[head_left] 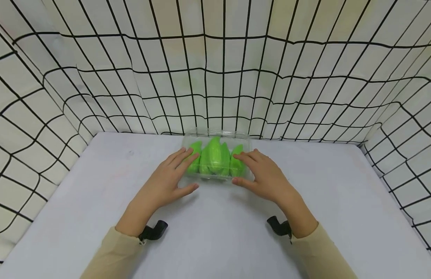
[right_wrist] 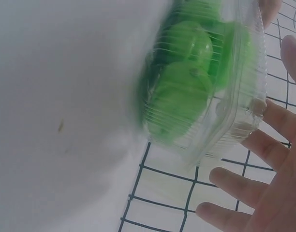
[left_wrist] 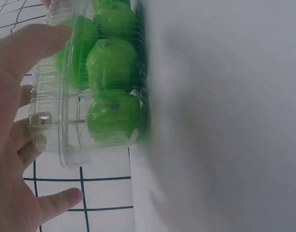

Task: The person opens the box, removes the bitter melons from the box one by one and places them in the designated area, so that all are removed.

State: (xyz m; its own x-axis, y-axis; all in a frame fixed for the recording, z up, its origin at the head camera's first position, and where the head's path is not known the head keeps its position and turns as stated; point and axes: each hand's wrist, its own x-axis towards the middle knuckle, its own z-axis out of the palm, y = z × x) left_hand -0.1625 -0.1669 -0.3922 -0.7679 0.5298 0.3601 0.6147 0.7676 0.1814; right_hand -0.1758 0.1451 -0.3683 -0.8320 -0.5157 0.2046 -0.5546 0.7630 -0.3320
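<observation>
A clear plastic clamshell box (head_left: 226, 135) lies at the back of the white tabletop, its lid over several bright green, pointed, fruit-like pieces (head_left: 215, 159). Their exact kind is hard to tell. At the box's left end is my left hand (head_left: 163, 183), fingers spread over that edge and thumb apart in front. My right hand (head_left: 265, 176) mirrors it at the right end. Through the lid (left_wrist: 51, 123) in the left wrist view, some fingertips show behind the plastic. In the right wrist view, fingers reach the lid's rim (right_wrist: 235, 123); whether they press it is unclear. Neither hand grips the box.
Black wire mesh (head_left: 224, 71) stands along the back and both sides of the white table (head_left: 215, 232), with pale sheets behind it. Small black cameras sit on the left wrist (head_left: 154, 230) and right wrist (head_left: 279, 226), below beige sleeves.
</observation>
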